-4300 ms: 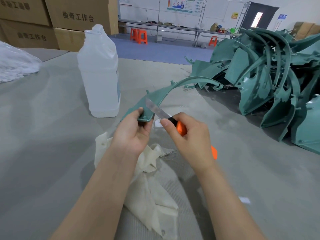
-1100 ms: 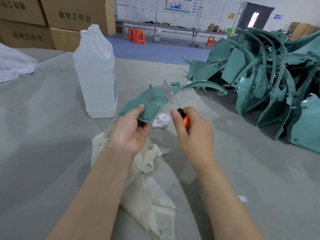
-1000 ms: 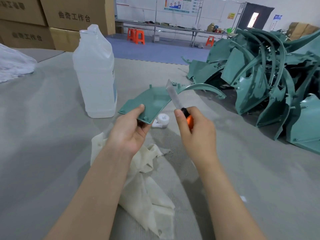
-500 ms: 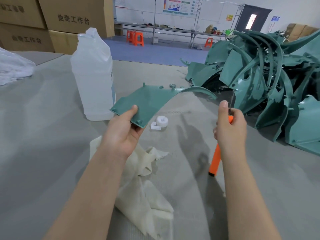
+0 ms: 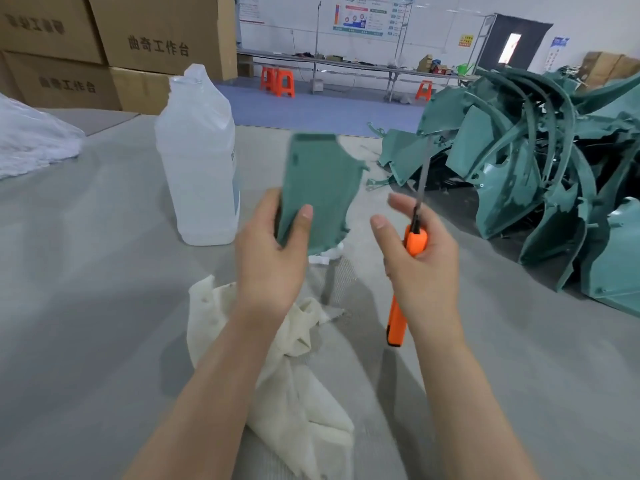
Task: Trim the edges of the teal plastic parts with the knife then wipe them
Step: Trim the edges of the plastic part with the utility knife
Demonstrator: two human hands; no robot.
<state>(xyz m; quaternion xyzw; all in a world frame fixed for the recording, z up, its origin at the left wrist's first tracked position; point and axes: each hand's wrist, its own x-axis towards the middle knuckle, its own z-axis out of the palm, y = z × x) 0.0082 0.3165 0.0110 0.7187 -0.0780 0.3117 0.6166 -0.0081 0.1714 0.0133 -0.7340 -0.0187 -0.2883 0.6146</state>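
Above the grey table [image 5: 104,271], the left hand [image 5: 273,251] pinches the teal part [image 5: 318,181] upright by its lower end. It looks light, thin and springy, so it is best held near the trimmed edge. The right hand [image 5: 419,258] loosely grips the knife [image 5: 415,237], blade up.

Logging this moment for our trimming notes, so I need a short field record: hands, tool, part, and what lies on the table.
left hand: grips the teal part, upright above the table, blurred
right hand: holds the knife, blade up, clear of the part
cloth: crumpled on the table beneath the forearms
bottle: upright, left of the part
pile of teal parts: on the table, far right
stage: no cutting contact; wiping not begun
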